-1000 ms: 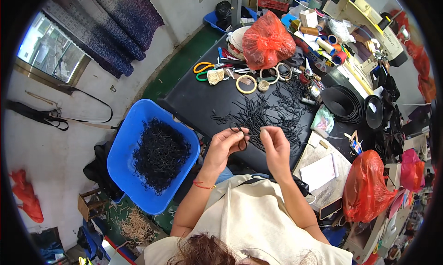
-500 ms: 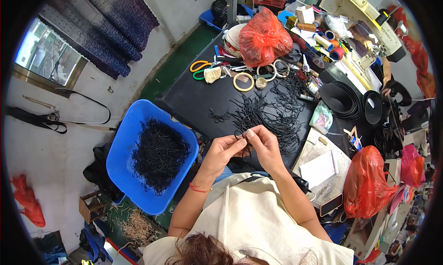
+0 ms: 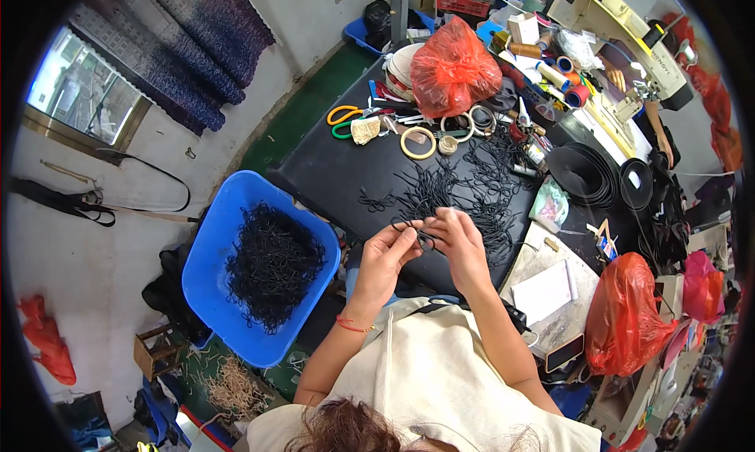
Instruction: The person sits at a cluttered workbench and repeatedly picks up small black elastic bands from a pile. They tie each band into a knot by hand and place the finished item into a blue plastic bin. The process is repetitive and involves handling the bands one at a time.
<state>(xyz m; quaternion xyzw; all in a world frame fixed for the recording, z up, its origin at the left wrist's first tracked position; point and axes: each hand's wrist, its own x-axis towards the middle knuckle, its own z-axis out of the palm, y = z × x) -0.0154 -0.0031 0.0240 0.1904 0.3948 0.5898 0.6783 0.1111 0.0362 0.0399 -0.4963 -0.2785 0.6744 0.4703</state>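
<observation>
My left hand [image 3: 384,259] pinches a thin black cord loop [image 3: 425,240] between thumb and fingers, just over the near edge of the black table [image 3: 330,188]. Close on its right, my right hand [image 3: 462,251] has its fingers bent together at the same loop. How its fingertips grip the cord is partly hidden. Beyond both hands spreads a loose pile of black cords [image 3: 432,186], with a few strands lying apart on its left. To the left stands a blue tub [image 3: 211,247] holding a tangled heap of black cord pieces [image 3: 274,267].
Scissors [image 3: 344,115], tape rolls [image 3: 418,143] and a red plastic bag [image 3: 454,66] fill the table's far side. At right are a board with a white pad [image 3: 544,291], another red bag [image 3: 627,314] and coiled black strip [image 3: 582,173]. A co-worker's arm [image 3: 659,133] shows beside a sewing machine [image 3: 629,39].
My right hand has shifted slightly right and its fingers have turned up. The cord loop shows more openly between my hands. The co-worker's arm has moved a little.
</observation>
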